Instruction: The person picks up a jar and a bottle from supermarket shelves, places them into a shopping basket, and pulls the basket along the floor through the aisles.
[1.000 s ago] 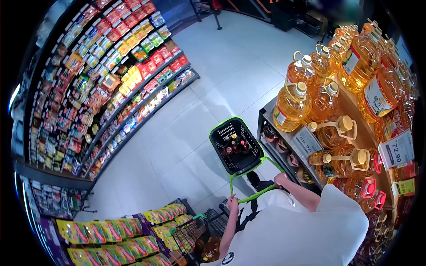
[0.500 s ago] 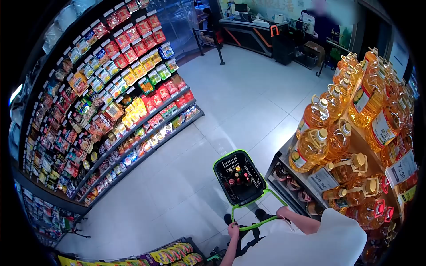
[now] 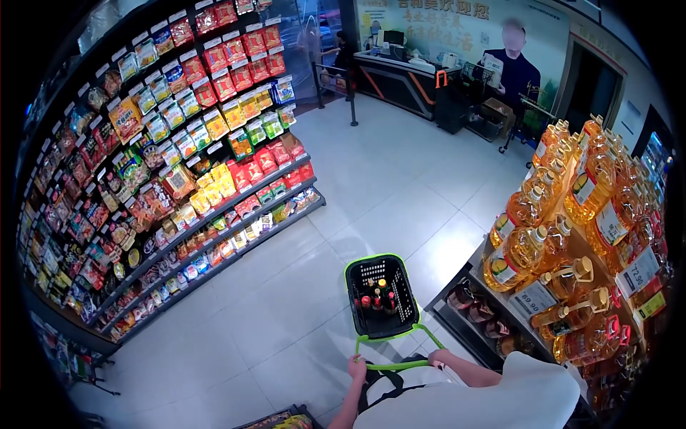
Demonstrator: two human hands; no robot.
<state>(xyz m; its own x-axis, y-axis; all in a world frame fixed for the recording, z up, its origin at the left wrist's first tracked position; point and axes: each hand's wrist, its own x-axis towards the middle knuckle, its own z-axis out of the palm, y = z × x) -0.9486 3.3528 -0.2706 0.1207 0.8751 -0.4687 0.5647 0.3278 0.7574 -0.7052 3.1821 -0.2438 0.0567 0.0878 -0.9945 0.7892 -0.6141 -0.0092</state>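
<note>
The left hand (image 3: 357, 367) and right hand (image 3: 439, 357) have their fingers closed round the handle (image 3: 396, 366); the basket (image 3: 384, 333) lies ahead of them, long axis pointing away.

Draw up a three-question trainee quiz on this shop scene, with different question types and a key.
1. What colour is the handle that the left hand and right hand grip?

2. True or false: the basket is empty.

3. Which price card is nearer the basket?
(a) the 72.90 card
(b) the 89.90 card

Key: 1. Green. 2. False; it holds bottles. 3. b.
</note>
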